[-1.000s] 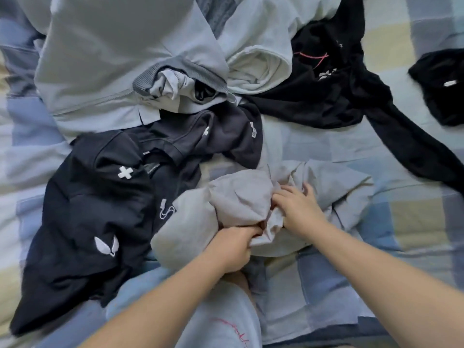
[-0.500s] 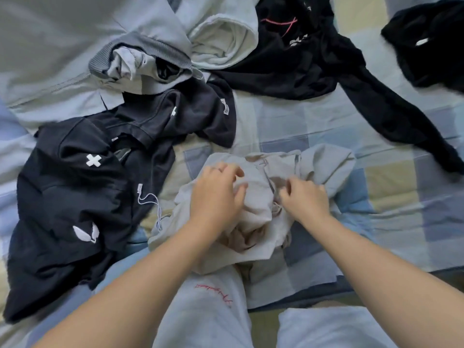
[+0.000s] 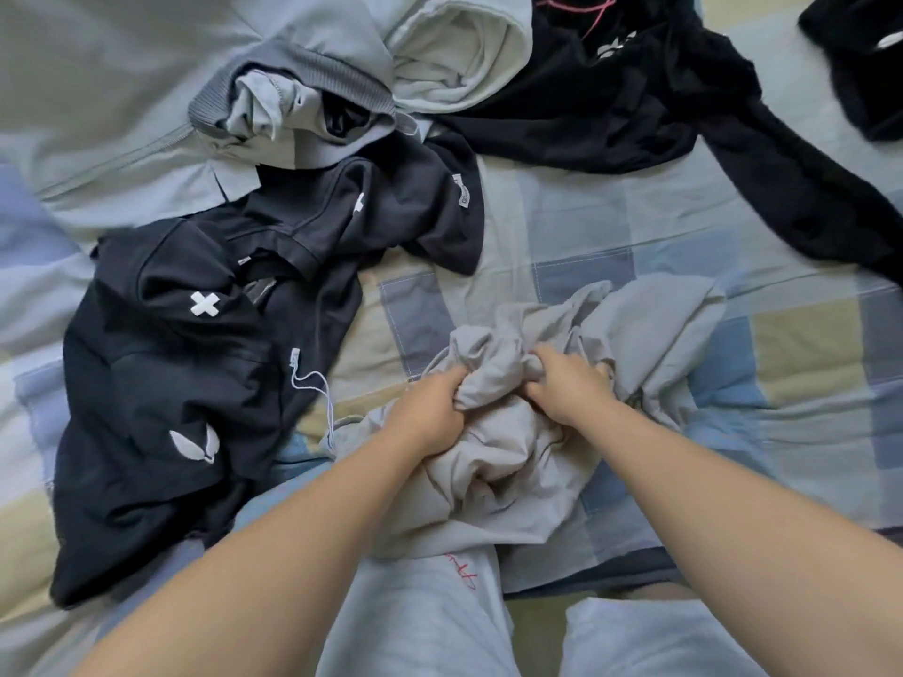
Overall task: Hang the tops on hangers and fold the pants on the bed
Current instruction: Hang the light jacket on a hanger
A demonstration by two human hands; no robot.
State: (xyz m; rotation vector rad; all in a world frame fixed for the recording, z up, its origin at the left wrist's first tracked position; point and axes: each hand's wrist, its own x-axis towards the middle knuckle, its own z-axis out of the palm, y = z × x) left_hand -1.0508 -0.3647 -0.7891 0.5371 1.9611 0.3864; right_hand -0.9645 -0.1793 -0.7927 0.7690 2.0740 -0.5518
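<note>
Lying crumpled at the near middle of the bed (image 3: 562,222), the grey garment (image 3: 513,461) looks light, soft and limp. It will likely sag and bunch, so the waistband edge seems the best hold. The head view shows the left hand (image 3: 432,412) and right hand (image 3: 567,383) close together, each gripping a fistful of its cloth with fingers curled tight.

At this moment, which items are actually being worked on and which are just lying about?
In hand: beige garment, gripped by left hand and right hand.

Lying about: navy garment with white cross; pale grey jacket; cream garment; black garment with pink lines; black item at far right; all on the checked bedcover.
</note>
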